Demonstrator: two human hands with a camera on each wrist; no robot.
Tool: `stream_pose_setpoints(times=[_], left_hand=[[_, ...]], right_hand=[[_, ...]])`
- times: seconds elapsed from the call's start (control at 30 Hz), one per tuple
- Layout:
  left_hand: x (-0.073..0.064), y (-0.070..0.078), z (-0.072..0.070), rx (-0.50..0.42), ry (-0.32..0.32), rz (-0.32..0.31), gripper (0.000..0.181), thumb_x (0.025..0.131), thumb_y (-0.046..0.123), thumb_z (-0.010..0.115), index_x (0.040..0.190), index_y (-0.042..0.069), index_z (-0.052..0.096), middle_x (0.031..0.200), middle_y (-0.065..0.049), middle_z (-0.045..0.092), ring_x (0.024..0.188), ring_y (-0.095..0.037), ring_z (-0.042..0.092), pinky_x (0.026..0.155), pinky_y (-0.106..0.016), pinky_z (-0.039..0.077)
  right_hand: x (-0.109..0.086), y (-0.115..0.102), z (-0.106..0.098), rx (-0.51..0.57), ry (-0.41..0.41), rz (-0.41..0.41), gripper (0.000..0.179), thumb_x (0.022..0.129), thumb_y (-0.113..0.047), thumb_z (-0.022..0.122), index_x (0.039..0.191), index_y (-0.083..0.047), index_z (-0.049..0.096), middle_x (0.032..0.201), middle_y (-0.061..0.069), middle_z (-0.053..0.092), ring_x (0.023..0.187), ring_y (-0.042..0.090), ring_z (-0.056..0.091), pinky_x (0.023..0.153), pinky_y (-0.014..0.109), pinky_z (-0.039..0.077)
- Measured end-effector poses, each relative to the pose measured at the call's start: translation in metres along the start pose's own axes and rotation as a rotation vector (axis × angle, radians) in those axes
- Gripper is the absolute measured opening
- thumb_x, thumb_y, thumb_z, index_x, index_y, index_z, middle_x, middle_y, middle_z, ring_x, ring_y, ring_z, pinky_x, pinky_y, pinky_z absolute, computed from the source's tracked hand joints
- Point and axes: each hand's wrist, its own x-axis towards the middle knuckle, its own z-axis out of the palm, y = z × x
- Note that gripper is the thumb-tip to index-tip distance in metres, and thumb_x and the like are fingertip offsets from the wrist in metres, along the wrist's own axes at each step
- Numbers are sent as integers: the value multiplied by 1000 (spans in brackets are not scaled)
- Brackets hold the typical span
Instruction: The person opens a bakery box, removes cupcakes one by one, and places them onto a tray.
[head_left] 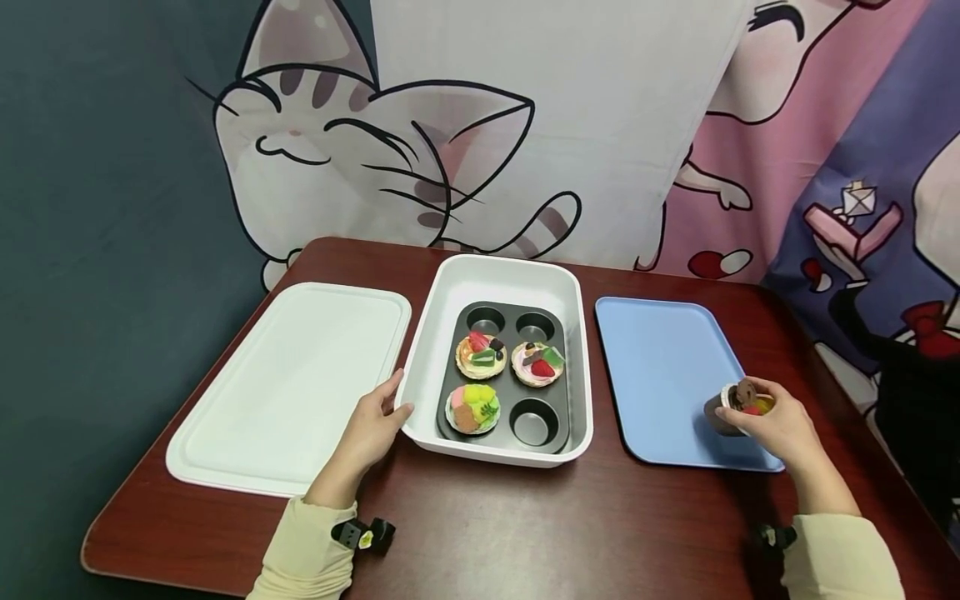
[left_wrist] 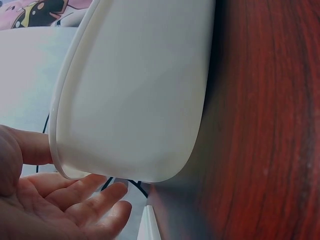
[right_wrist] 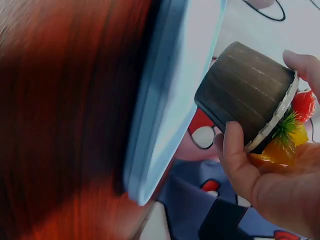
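Observation:
My right hand (head_left: pixel 780 421) pinches a toy cupcake (right_wrist: pixel 247 92) by its rim, tilted, at the near right part of a blue tray (head_left: pixel 660 358). It has a dark brown ribbed cup with red and yellow fruit and a green sprig on top; in the right wrist view its base hangs clear of the tray. My left hand (head_left: pixel 371 429) holds the near left corner of a deep white bin (head_left: pixel 495 454), thumb and fingers around its rim. Inside lies a dark muffin pan (head_left: pixel 502 400) bearing a fruit tart (head_left: pixel 482 356), a pink cream tart (head_left: pixel 537 364) and a yellow-topped cupcake (head_left: pixel 472 408).
A white tray (head_left: pixel 292 383) lies left of the bin on the brown table (head_left: pixel 480 525). The pan's two far cups and its near right cup (head_left: pixel 534 423) hold nothing. Behind the table hangs a cloth (head_left: pixel 600 125) with cartoon cats.

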Motion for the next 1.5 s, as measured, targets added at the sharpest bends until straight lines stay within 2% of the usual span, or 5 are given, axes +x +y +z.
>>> stream_pose_setpoints(times=[0.6,0.87,1.07,1.3,1.5], left_hand=[[-2,-1,-6,27,2,-7,53,84,0,52,132,-5,30,133,-25,29,117,-32,33,91,-38,35],[-2,2,-5,19,11,7,52,84,-1,52,131,-6,32,132,-26,30,116,-32,35,91,-39,35],[-2,2,-4,10,12,11,52,84,-1,52,131,-6,31,131,-26,32,115,-32,36,89,-39,36],[-1,0,-2,-4,8,12,52,84,0,52,131,-6,31,132,-25,31,116,-31,35,90,-38,36],[1,-2,1,-12,6,7,53,84,0,52,132,-5,31,134,-21,30,116,-30,35,89,-36,37]], right_hand=[[-6,19,-3,-85,-23,40,81,72,-40,68,122,11,30,102,36,41,87,45,39,68,53,37],[-5,6,-8,-78,26,94,100,72,-47,64,133,10,11,115,45,21,102,58,20,78,65,22],[-6,-15,-14,-84,100,18,97,72,-47,64,134,9,15,119,43,22,109,56,13,82,64,16],[-9,-38,-13,-111,159,-92,90,72,-42,66,132,8,22,119,39,29,107,51,19,84,60,14],[-12,-51,-10,-103,170,-139,88,72,-41,68,132,7,25,120,38,29,107,50,20,81,59,16]])
